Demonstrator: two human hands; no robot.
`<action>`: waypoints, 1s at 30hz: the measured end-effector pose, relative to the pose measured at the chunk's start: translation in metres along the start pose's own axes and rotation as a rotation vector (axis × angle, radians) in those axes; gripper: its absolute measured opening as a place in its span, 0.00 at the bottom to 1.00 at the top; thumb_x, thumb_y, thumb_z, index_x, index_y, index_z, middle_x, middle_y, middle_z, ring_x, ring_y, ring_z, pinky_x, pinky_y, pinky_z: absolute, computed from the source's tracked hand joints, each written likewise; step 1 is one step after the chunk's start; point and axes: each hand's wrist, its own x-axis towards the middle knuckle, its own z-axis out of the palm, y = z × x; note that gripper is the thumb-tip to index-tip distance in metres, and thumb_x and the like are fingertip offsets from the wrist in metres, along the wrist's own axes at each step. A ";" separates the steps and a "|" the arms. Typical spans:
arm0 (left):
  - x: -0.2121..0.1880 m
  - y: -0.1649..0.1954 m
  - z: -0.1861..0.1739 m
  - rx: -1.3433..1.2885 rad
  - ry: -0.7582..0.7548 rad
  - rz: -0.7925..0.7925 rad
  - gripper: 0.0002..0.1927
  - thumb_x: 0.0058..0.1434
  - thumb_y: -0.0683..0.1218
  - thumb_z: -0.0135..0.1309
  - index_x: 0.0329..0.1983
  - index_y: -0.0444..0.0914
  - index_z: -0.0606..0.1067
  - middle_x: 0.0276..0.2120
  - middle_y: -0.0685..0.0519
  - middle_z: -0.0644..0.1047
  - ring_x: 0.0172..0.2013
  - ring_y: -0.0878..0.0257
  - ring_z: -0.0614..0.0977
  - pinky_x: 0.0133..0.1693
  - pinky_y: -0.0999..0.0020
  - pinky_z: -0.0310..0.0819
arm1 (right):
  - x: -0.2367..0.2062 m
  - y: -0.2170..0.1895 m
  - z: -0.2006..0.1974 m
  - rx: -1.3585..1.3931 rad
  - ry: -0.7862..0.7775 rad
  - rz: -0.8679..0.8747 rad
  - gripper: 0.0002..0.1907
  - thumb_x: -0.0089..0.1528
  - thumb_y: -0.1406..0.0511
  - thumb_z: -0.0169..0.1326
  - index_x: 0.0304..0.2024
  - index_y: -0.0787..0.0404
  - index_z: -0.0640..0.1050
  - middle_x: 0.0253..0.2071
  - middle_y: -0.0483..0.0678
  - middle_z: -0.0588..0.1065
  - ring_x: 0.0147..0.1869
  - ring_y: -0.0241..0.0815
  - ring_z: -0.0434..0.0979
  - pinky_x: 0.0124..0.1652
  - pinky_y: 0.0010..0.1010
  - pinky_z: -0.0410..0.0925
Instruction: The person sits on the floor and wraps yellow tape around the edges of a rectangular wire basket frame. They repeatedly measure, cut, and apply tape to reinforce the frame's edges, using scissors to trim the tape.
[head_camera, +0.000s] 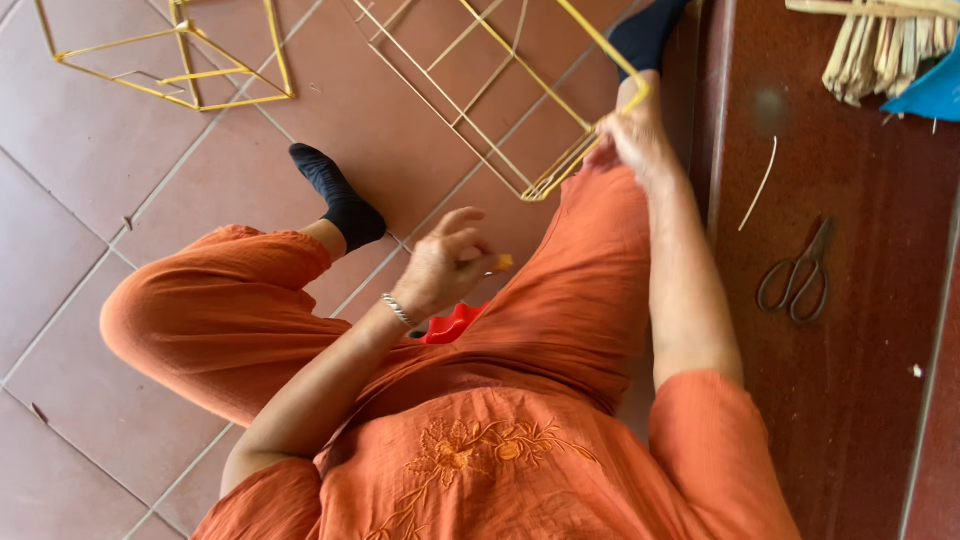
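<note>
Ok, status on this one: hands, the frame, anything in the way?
Right hand gripping a corner of the yellow stick frame. Left hand pinching a small yellow piece, off the frame. Scissors lie aside on the red step; nothing in the way.

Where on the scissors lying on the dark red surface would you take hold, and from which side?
Grip the scissors by the two loop handles, which lie at the near end, towards the person; the closed blades point away. Coming from the near side, probably with the right hand, fingers slip into the loops.
</note>
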 end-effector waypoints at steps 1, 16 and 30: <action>-0.002 -0.003 -0.006 0.015 0.027 0.048 0.12 0.56 0.50 0.68 0.34 0.37 0.80 0.55 0.45 0.76 0.41 0.55 0.85 0.41 0.62 0.82 | 0.008 -0.006 -0.010 -0.056 0.018 0.037 0.10 0.67 0.66 0.48 0.41 0.69 0.75 0.29 0.56 0.79 0.25 0.44 0.83 0.23 0.34 0.76; 0.050 0.009 0.003 0.033 0.049 0.099 0.08 0.67 0.41 0.54 0.49 0.41 0.77 0.42 0.47 0.73 0.39 0.54 0.81 0.40 0.63 0.80 | -0.122 0.005 0.067 -0.127 0.195 -0.539 0.10 0.72 0.63 0.55 0.49 0.64 0.80 0.36 0.44 0.77 0.36 0.32 0.74 0.35 0.22 0.69; 0.048 0.022 0.030 0.320 -0.114 0.202 0.17 0.66 0.49 0.59 0.56 0.41 0.73 0.41 0.41 0.77 0.32 0.50 0.84 0.33 0.58 0.82 | -0.179 0.022 0.111 -0.138 0.348 -0.497 0.03 0.67 0.71 0.58 0.38 0.66 0.78 0.34 0.48 0.81 0.36 0.34 0.82 0.39 0.24 0.75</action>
